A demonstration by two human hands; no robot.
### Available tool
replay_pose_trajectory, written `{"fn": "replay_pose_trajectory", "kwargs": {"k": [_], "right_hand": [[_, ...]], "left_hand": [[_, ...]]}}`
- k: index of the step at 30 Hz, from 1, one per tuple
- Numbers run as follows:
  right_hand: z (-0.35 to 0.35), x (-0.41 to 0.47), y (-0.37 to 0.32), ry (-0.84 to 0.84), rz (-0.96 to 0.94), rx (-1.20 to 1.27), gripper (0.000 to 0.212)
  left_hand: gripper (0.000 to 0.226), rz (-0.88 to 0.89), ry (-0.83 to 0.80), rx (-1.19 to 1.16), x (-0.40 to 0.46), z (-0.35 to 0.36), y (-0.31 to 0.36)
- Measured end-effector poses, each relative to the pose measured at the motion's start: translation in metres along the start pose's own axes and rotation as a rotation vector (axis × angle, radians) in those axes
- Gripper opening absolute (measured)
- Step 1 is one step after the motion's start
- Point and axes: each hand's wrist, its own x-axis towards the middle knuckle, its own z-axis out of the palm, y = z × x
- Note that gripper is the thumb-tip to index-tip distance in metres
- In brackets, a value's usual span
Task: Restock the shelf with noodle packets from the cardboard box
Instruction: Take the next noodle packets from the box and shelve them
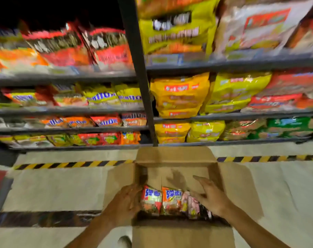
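Note:
An open cardboard box (pixel 175 156) stands on the floor below the shelves, its flaps folded outward. Inside it, several noodle packets stand on edge: a red one (pixel 151 199), an orange one (pixel 171 200) and pink ones (pixel 192 205). My left hand (pixel 125 201) reaches into the box at its left wall, fingers against the red packet's side. My right hand (pixel 211 196) hovers over the right end of the row, fingers spread and straight, holding nothing. The far half of the box is bare cardboard.
Dark metal shelves (pixel 223 117) in several tiers hold packed noodle bags in red, yellow, orange and green. A vertical post (pixel 143 86) divides them. Yellow-black hazard tape (pixel 71 164) runs along the floor. A shoe tip (pixel 124 241) shows beside the box.

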Motion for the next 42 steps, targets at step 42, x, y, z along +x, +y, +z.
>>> {"fn": "replay_pose_trajectory", "kwargs": {"k": [42], "right_hand": [[0.347,0.277,0.236,-0.22,0.22,-0.605,0.076]], "left_hand": [[0.118,-0.78,-0.277,-0.61,0.186,0.383,-0.206]]}}
